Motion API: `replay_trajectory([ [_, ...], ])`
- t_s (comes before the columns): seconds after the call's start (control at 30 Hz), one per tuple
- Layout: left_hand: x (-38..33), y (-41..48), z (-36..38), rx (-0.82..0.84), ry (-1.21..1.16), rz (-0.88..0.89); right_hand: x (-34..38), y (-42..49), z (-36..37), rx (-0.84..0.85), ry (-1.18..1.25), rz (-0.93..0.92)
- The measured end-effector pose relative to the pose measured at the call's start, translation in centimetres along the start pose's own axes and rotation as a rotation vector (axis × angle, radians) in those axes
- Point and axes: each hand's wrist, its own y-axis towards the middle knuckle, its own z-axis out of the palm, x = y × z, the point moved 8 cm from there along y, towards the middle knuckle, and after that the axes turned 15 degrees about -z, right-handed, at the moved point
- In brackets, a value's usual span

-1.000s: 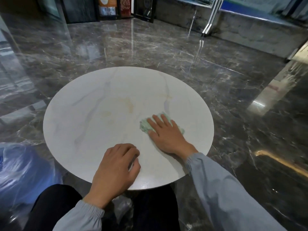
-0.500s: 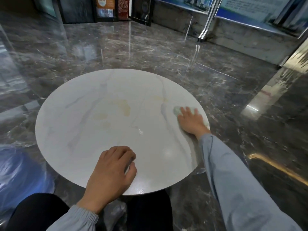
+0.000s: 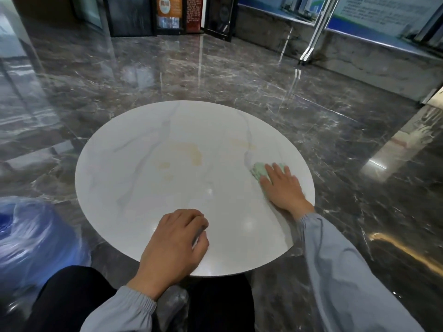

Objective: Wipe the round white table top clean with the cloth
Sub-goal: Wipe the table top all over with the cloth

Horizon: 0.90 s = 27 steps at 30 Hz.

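Observation:
The round white table top point(image 3: 148, 178) has faint grey veins and yellowish stains point(image 3: 191, 152) near its middle. My right hand point(image 3: 281, 188) lies flat, palm down, on a pale green cloth point(image 3: 259, 170) near the table's right edge. The cloth shows past my fingertips; most of it is hidden under the hand. My left hand point(image 3: 172, 245) rests on the near edge of the table, fingers curled, with nothing visible in it.
Glossy dark marble floor point(image 3: 239, 73) surrounds the table. A blue plastic-wrapped object point(image 3: 26, 238) sits at the lower left. My dark-trousered knees point(image 3: 72, 300) are under the near edge. Display stands point(image 3: 167, 13) and a low wall stand far back.
My right hand slid the cloth from the table's middle right out to the right edge, then back slightly inward. The left hand stayed on the near edge. The camera tilted up a little.

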Motion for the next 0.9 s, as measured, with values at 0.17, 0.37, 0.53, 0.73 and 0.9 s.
replay_trajectory([
  [0.17, 0.4, -0.1, -1.1, -0.094, -0.109, -0.041, 12.6, -1.8, 2.9, 0.033, 0.006, -0.281],
  [0.37, 0.7, -0.6, -2.8, -0.187, -0.228, -0.039, 17.9, -4.8, 3.7, 0.037, 0.000, -0.546],
  [0.53, 2.3, -1.4, -3.6, -0.159, -0.240, -0.038, 7.6, -1.5, 0.9, -0.011, -0.036, -0.107],
  [0.73, 7.2, -2.9, -6.5, -0.306, -0.177, -0.146, 21.6, -4.2, 5.1, -0.003, -0.044, -0.365],
  [0.9, 9.4, -2.9, -8.1, -0.380, -0.151, -0.193, 25.0, -5.7, 5.8, 0.048, 0.046, -0.574],
])
